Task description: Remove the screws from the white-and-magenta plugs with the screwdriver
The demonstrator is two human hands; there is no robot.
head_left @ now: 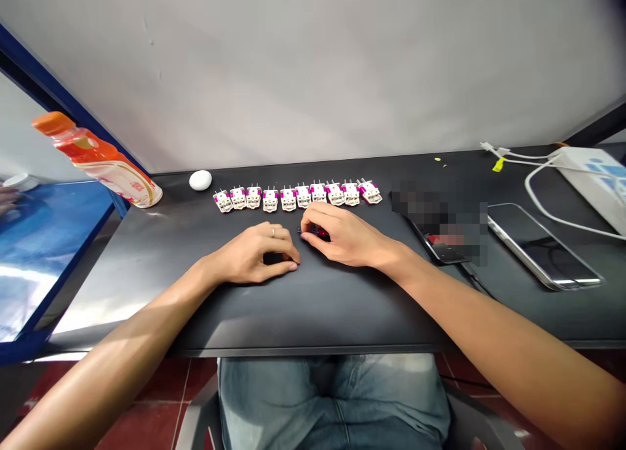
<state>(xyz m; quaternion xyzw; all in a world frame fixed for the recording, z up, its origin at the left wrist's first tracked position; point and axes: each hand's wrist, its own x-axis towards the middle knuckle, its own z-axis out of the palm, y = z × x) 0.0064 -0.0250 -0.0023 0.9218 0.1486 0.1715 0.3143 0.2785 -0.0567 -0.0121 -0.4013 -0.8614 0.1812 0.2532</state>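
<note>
Several small white and purple parts with metal pins [288,199] stand in a row across the dark table [313,313]. Just below the row, my right hand [342,235] is closed on a small dark and red object [320,233], mostly covered by the fingers. My left hand [259,253] rests on the table to its left, fingers curled with thumb and fingertips close together. It wears a ring. Whether it holds anything is hidden. The two hands are near each other but apart.
An orange-capped bottle [105,166] and a white round object [200,180] are at the left. On the right lie a black phone [443,249], a silver-edged phone [545,244], white cables [538,192] and a white box [594,179].
</note>
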